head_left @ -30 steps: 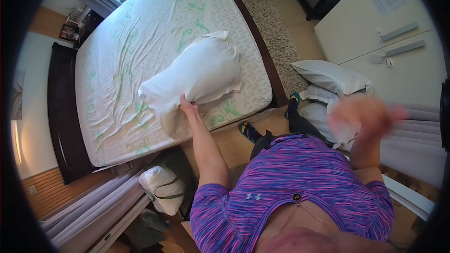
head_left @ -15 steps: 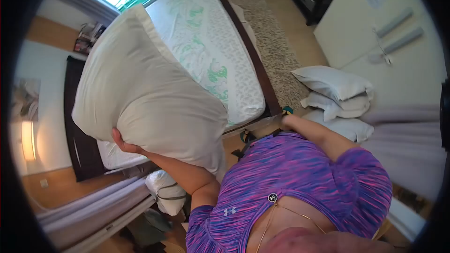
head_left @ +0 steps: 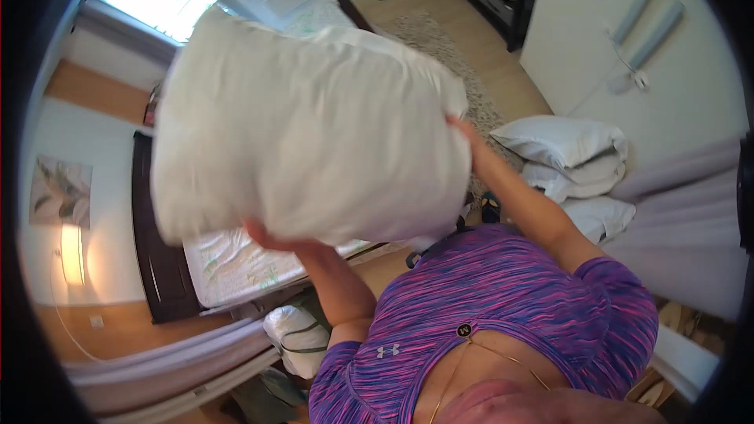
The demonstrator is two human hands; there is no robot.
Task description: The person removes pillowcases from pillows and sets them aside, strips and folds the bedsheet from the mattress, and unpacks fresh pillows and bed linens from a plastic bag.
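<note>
Pillow (head_left: 314,133) was held up by near edge of bed (head_left: 243,267), not yet set down.
Left hand (head_left: 271,239) grasped its lower edge, right hand (head_left: 465,133) its right edge; other pillows (head_left: 559,144) already lay stacked beside white cabinet (head_left: 569,51).

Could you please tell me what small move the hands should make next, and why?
I would probably lower the plump white fabric pillow slightly: the left hand holds its lower edge, the right hand its side, and it hides much of the green-patterned white mattress.
</note>
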